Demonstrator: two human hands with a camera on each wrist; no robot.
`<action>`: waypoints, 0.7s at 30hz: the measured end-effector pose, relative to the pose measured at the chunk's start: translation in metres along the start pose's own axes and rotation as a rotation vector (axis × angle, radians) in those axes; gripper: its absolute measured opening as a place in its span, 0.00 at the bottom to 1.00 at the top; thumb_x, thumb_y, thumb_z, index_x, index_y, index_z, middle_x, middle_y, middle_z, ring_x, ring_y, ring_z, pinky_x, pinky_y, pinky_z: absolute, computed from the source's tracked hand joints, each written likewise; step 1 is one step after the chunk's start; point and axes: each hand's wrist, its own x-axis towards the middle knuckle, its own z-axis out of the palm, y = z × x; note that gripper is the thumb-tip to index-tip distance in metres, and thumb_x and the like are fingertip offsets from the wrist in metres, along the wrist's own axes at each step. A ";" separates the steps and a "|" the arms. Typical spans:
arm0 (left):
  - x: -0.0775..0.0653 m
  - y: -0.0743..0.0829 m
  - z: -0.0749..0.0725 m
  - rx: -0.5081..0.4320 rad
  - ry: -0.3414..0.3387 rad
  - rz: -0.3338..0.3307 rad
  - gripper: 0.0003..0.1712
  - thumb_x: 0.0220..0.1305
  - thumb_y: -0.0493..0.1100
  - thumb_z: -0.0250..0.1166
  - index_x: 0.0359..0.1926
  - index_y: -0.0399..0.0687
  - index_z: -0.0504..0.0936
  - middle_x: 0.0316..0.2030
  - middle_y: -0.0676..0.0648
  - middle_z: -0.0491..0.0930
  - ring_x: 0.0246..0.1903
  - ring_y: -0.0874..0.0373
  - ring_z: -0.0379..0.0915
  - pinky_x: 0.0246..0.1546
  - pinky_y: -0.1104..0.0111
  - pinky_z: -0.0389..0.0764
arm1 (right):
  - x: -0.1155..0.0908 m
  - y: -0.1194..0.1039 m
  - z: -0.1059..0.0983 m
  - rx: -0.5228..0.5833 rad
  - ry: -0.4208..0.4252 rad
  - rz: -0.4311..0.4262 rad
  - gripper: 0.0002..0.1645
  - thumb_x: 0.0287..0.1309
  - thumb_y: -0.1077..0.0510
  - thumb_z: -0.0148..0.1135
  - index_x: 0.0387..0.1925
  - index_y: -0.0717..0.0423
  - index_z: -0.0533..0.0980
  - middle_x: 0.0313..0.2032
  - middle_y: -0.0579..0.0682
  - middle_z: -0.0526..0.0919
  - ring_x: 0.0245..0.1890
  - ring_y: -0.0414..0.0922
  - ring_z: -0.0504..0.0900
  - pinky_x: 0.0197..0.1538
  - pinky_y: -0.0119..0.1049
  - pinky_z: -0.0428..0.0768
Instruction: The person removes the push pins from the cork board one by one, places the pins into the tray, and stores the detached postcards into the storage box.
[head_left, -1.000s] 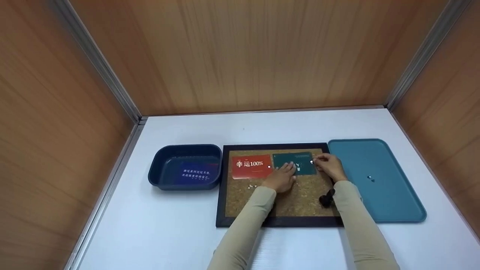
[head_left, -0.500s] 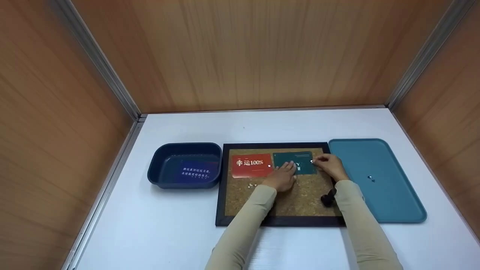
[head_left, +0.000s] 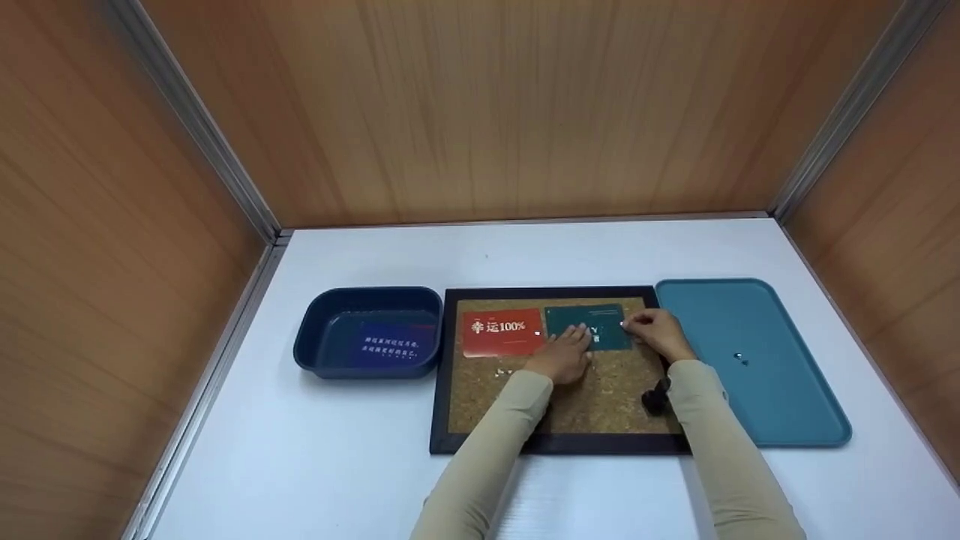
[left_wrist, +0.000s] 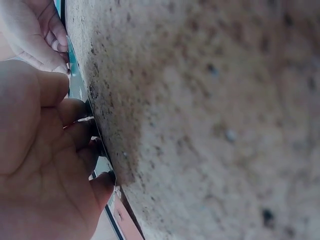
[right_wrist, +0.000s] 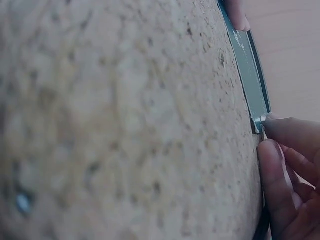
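Note:
A green card (head_left: 606, 339) lies on the framed corkboard (head_left: 600, 409), to the right of a red card (head_left: 501, 345). My left hand (head_left: 559, 358) rests on the green card, its extended fingers pressing it to the cork. At the card's right edge, my right hand (head_left: 660, 334) holds a small clear push pin (right_wrist: 259, 121) between thumb and index finger. The pin stands on the card's edge in the right wrist view; its point is hidden. Another small pin (head_left: 537, 333) shows at the red card's right edge.
Left of the board stands a dark blue bin (head_left: 304, 352) with a purple card (head_left: 394, 346) inside. On the right, a teal tray (head_left: 787, 405) holds small shiny pieces (head_left: 739, 358). More tiny pins (head_left: 502, 373) lie on the cork below the red card.
The right fingertips have shifted slightly left and closed in on the pin at the green card's edge. The left hand stays in place on the card.

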 end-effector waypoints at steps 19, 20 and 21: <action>0.001 0.000 -0.001 -0.017 -0.021 -0.016 0.30 0.78 0.54 0.35 0.76 0.55 0.49 0.76 0.55 0.45 0.75 0.61 0.37 0.75 0.63 0.46 | 0.002 -0.004 0.000 -0.067 0.003 0.009 0.15 0.66 0.54 0.57 0.41 0.62 0.81 0.41 0.60 0.83 0.35 0.46 0.81 0.38 0.40 0.81; 0.001 0.000 -0.001 -0.019 -0.022 -0.017 0.30 0.77 0.54 0.35 0.76 0.55 0.49 0.76 0.56 0.45 0.75 0.61 0.37 0.75 0.63 0.46 | 0.003 -0.004 0.000 -0.070 0.004 0.009 0.15 0.66 0.54 0.57 0.41 0.62 0.81 0.40 0.59 0.84 0.34 0.46 0.81 0.38 0.39 0.80; 0.001 0.000 -0.001 -0.020 -0.024 -0.019 0.30 0.77 0.55 0.36 0.76 0.55 0.49 0.76 0.56 0.45 0.75 0.61 0.37 0.75 0.63 0.46 | 0.003 -0.004 0.001 -0.072 0.003 0.011 0.15 0.67 0.54 0.56 0.40 0.62 0.81 0.39 0.59 0.84 0.33 0.45 0.81 0.37 0.38 0.80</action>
